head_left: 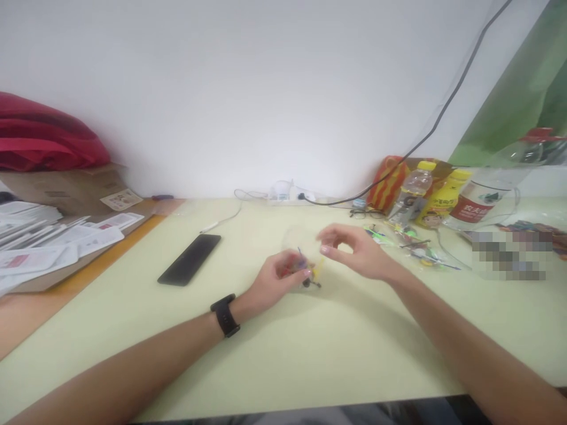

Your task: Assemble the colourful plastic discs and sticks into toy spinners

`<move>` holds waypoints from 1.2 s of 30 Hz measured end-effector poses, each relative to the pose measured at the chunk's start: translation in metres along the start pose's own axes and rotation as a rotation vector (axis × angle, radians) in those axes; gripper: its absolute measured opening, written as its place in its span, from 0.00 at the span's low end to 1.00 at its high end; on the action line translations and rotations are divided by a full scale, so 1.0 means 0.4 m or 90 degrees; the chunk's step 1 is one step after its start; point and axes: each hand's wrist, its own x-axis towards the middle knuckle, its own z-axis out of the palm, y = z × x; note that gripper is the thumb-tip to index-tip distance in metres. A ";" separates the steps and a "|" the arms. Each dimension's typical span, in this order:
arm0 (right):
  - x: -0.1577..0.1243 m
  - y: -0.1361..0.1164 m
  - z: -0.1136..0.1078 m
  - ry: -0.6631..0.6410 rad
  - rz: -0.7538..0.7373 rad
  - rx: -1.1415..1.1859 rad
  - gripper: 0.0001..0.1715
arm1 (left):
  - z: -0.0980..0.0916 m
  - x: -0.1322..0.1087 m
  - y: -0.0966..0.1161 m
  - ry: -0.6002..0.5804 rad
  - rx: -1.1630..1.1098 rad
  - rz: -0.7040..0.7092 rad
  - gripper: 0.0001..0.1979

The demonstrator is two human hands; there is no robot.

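Note:
My left hand is closed around a small clear plastic bag just over the table. Small coloured parts in red, blue, yellow and black show at its fingers; their kind is too blurred to make out. Right beside it, my right hand is raised with the thumb and fingertips curled close together in a pinch. Whatever lies between those fingertips, if anything, is too small and smeared to name. A black watch is on my left wrist.
A black phone lies left of my hands. Further right are small coloured pieces in clear bags, a drink bottle, a yellow bottle and a large bottle. A power strip stands by the wall. Papers and a cardboard box are left.

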 end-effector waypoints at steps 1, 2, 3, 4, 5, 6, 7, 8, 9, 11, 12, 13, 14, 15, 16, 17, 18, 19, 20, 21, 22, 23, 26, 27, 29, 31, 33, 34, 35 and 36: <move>-0.009 0.008 0.016 -0.001 0.005 0.011 0.19 | -0.001 0.000 0.001 -0.001 -0.001 -0.007 0.14; -0.014 0.011 0.030 0.000 0.004 0.021 0.19 | -0.001 0.001 0.004 -0.001 -0.003 -0.014 0.14; -0.018 0.009 0.040 0.000 -0.001 0.033 0.19 | -0.002 0.001 0.008 -0.001 -0.005 -0.019 0.14; -0.019 0.005 0.048 -0.004 -0.007 0.042 0.18 | -0.001 0.001 0.013 0.003 -0.009 -0.020 0.15; -0.020 0.001 0.053 -0.007 -0.012 0.049 0.16 | -0.001 0.001 0.019 0.010 -0.015 -0.017 0.14; -0.021 -0.003 0.058 -0.008 -0.012 0.054 0.16 | 0.000 0.001 0.024 0.021 -0.020 -0.013 0.14; -0.021 -0.004 0.063 -0.008 -0.007 0.055 0.15 | 0.000 0.002 0.028 0.037 -0.024 -0.009 0.14; -0.022 -0.002 0.068 -0.003 0.001 0.054 0.16 | 0.000 0.002 0.030 0.053 -0.024 -0.012 0.14; -0.023 0.003 0.074 0.005 0.011 0.055 0.17 | 0.000 0.002 0.031 0.064 -0.025 -0.023 0.14; -0.023 0.018 0.084 0.012 0.030 0.070 0.19 | -0.003 0.003 0.026 0.060 -0.033 -0.061 0.14; -0.023 0.026 0.088 0.011 0.037 0.083 0.20 | -0.005 0.003 0.022 0.047 -0.044 -0.074 0.14; -0.023 0.033 0.091 0.012 0.043 0.098 0.21 | -0.007 0.004 0.017 0.029 -0.063 -0.078 0.13; -0.023 0.038 0.092 0.015 0.048 0.113 0.21 | -0.009 0.004 0.013 0.011 -0.085 -0.072 0.13; -0.022 0.041 0.093 0.021 0.051 0.126 0.21 | -0.010 0.005 0.009 -0.001 -0.107 -0.058 0.13; -0.022 0.042 0.094 0.026 0.051 0.134 0.21 | -0.012 0.005 0.007 -0.006 -0.123 -0.043 0.12; -0.023 0.042 0.095 0.028 0.050 0.139 0.22 | -0.012 0.006 0.006 -0.006 -0.132 -0.029 0.11; -0.023 0.040 0.096 0.024 0.048 0.141 0.22 | -0.012 0.006 0.007 -0.004 -0.132 -0.020 0.10; -0.024 0.038 0.098 0.016 0.046 0.142 0.23 | -0.012 0.006 0.008 0.001 -0.124 -0.013 0.09; -0.025 0.036 0.101 0.007 0.044 0.143 0.23 | -0.011 0.006 0.011 0.006 -0.112 -0.009 0.09; -0.025 0.034 0.104 -0.001 0.041 0.144 0.22 | -0.009 0.006 0.013 0.010 -0.097 -0.008 0.10; -0.026 0.033 0.108 -0.006 0.038 0.147 0.21 | -0.007 0.006 0.015 0.014 -0.083 -0.009 0.09; -0.027 0.031 0.111 -0.006 0.033 0.150 0.19 | -0.006 0.006 0.017 0.020 -0.069 -0.008 0.09; -0.029 0.025 0.116 0.008 0.024 0.151 0.17 | -0.005 0.004 0.019 0.035 -0.041 -0.005 0.11; -0.030 0.021 0.116 0.013 0.023 0.151 0.16 | -0.006 0.003 0.019 0.037 -0.035 -0.002 0.12; -0.033 0.008 0.110 0.027 0.014 0.144 0.14 | -0.010 0.001 0.018 0.034 -0.025 0.011 0.12; -0.038 -0.007 0.100 0.093 -0.030 0.124 0.12 | -0.016 0.001 0.015 0.025 -0.024 0.042 0.16; -0.041 -0.020 0.087 0.231 -0.097 0.095 0.09 | -0.021 0.003 0.010 0.018 -0.020 0.085 0.24; -0.041 -0.024 0.080 0.285 -0.124 0.078 0.08 | -0.023 0.004 0.006 0.018 -0.012 0.100 0.27; -0.040 -0.025 0.073 0.304 -0.141 0.061 0.07 | -0.025 0.006 0.002 0.020 -0.001 0.107 0.28; -0.039 -0.025 0.066 0.291 -0.149 0.042 0.07 | -0.026 0.007 -0.002 0.024 0.013 0.106 0.28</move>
